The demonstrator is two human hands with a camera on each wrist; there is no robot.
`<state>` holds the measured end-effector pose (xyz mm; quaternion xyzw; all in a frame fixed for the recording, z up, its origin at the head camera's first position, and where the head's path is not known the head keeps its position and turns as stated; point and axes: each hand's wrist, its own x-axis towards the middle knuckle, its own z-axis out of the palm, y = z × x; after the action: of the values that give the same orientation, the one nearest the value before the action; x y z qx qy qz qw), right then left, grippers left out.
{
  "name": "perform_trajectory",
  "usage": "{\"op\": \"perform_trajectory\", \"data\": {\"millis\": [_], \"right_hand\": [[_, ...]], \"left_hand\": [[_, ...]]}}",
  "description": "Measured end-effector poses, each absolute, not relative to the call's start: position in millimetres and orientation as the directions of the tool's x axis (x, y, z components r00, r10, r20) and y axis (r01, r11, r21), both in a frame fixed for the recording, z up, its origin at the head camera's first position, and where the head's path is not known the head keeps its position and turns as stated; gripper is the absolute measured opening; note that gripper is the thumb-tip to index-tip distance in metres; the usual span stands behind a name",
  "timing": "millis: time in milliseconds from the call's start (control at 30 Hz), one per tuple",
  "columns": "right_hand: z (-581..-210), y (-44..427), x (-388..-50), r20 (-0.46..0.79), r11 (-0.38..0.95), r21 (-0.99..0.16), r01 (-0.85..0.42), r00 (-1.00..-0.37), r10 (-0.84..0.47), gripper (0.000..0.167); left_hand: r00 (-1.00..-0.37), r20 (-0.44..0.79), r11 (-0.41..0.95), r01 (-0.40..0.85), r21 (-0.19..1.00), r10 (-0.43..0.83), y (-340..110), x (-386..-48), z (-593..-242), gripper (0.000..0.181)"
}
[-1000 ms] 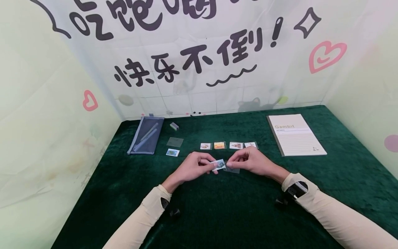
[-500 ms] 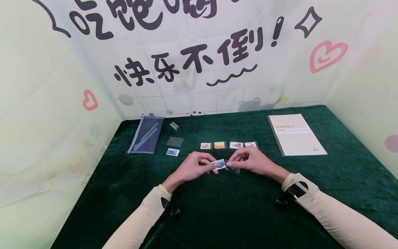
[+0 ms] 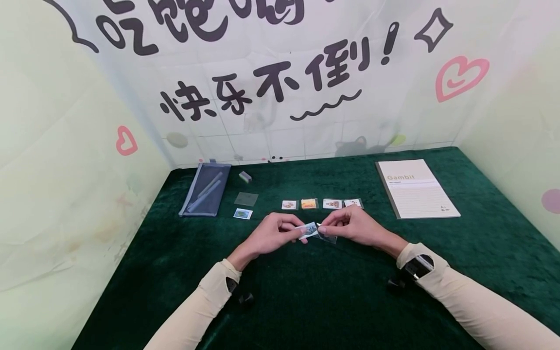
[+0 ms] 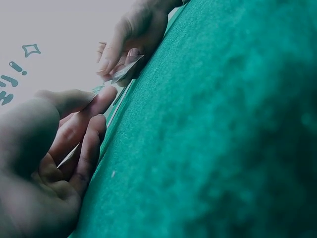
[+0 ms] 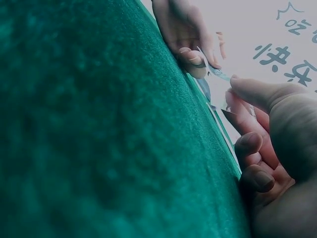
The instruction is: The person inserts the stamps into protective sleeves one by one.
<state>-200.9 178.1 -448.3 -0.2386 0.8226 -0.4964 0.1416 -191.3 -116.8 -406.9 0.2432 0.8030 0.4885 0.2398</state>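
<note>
In the head view my left hand (image 3: 272,236) pinches a small blue-and-white postage stamp (image 3: 311,230) between thumb and fingers. My right hand (image 3: 358,226) pinches a clear plastic sleeve (image 3: 329,239), whose lower part hangs below the fingertips. The stamp's right edge meets the sleeve's edge at the right thumb; whether it sits inside the sleeve I cannot tell. Both hands hold these just above the green cloth. In the left wrist view the clear sleeve (image 4: 128,69) shows at the right fingers, and in the right wrist view the stamp (image 5: 217,72) looks slightly bent.
Behind the hands lies a row of several sleeved stamps (image 3: 308,204), the rightmost partly covered by my right hand. To the left are a loose stamp (image 3: 242,214), a clear sleeve (image 3: 246,199), an eraser-like block (image 3: 245,177) and a mesh pouch (image 3: 205,190) with pens. A notebook (image 3: 417,189) lies right.
The hands stay nearly in place. The sleeve at the right fingers has tilted a little, and a small white edge now shows by the right fingertips.
</note>
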Motion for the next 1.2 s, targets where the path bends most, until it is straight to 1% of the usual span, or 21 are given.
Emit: {"op": "perform_trajectory", "data": {"millis": [267, 667, 1100, 1200], "right_hand": [[-448.1, 178.7, -202.2, 0.019, 0.398, -0.873, -0.282, -0.835, -0.549, 0.014], [-447.4, 177.7, -202.2, 0.021, 0.381, -0.880, -0.284, -0.824, -0.566, 0.013], [-442.9, 176.4, -199.2, 0.014, 0.397, -0.875, -0.277, -0.834, -0.551, 0.013], [-442.3, 176.3, -198.8, 0.011, 0.398, -0.876, -0.271, -0.837, -0.547, 0.013]], "left_hand": [[-0.761, -0.147, 0.398, 0.155, 0.904, 0.631, -117.1, -191.8, -407.3, 0.020], [-0.756, -0.155, 0.405, 0.156, 0.901, 0.636, -116.4, -191.8, -407.1, 0.020], [-0.738, -0.190, 0.414, 0.131, 0.901, 0.647, -116.4, -191.7, -404.7, 0.022], [-0.738, -0.192, 0.417, 0.132, 0.899, 0.647, -117.5, -193.9, -409.8, 0.022]]}}
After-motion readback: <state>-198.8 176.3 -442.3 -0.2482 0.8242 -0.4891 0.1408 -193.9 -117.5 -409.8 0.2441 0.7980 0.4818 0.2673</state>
